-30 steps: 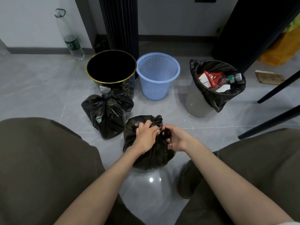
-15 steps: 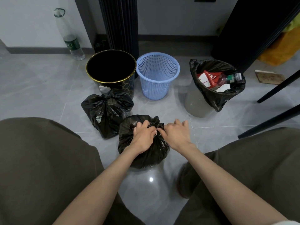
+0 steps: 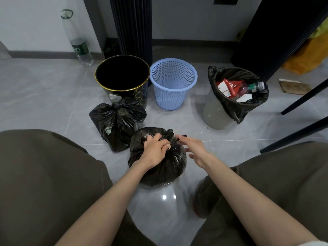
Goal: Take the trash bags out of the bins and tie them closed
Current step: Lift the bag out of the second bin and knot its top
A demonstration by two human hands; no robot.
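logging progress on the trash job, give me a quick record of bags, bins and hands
tied bag: knotted, on the floor before the black bin
front bag: on the floor, neck gathered
left hand: grips the front bag's neck
right hand: open, beside the neck
blue basket: no bag, empty
grey bin: lined bag inside, full, untied
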